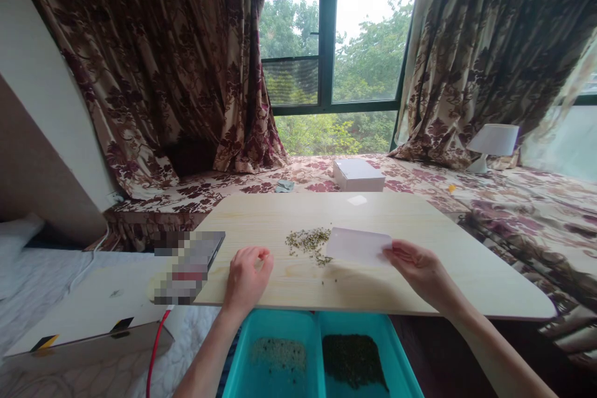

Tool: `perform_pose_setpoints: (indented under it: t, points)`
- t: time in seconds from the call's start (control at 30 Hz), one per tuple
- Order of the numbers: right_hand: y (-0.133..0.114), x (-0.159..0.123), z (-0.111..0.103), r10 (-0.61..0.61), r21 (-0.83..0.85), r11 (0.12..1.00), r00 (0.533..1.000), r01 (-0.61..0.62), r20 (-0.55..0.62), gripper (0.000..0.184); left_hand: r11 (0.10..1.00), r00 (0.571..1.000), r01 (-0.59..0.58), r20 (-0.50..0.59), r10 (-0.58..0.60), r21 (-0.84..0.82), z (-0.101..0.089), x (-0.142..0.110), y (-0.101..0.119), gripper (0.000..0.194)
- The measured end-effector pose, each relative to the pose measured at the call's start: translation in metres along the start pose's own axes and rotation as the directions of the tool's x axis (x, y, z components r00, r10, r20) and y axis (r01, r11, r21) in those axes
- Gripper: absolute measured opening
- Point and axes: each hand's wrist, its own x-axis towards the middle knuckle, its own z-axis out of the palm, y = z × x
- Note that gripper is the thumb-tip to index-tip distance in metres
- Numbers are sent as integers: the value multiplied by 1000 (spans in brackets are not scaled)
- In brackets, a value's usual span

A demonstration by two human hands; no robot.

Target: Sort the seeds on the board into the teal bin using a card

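My right hand (415, 267) pinches the right end of a thin, translucent white plastic card (359, 245) between thumb and fingers. The card is tilted above the tabletop, its left end beside a scattered patch of small green beans (308, 241), which look like mung beans. My left hand (249, 275) rests near the table's front edge, left of the beans, fingers loosely curled with nothing visible in them. Below the front edge is a teal two-compartment bin (318, 348). Pale grains (280, 354) lie in its left compartment and a dark green heap of beans (353, 360) in the right.
The light wooden table (261, 217) has a partly blurred flat device (198, 267) at its left edge, with a red cable (156, 348) attached. Beyond stand a white box (358, 174) and a lamp (494, 140) on a flowered cover. A cardboard box (93, 317) lies at left.
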Motion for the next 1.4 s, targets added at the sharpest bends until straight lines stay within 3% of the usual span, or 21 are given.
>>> perform_pose_setpoints:
  t: [0.6, 0.9, 1.4]
  points:
    - [-5, -5, 1, -18, -4, 1000, 998, 19, 62, 46, 1000, 1000, 0, -5, 0, -5, 0, 0, 1, 18]
    - [-3, -8, -12, 17, 21, 1000, 999, -18, 50, 45, 1000, 1000, 16, 7, -15, -13, -1, 0, 1, 17]
    - [-8, -10, -3, 48, 13, 999, 994, -50, 96, 45, 1000, 1000, 19, 12, -19, -14, -1, 0, 0, 17]
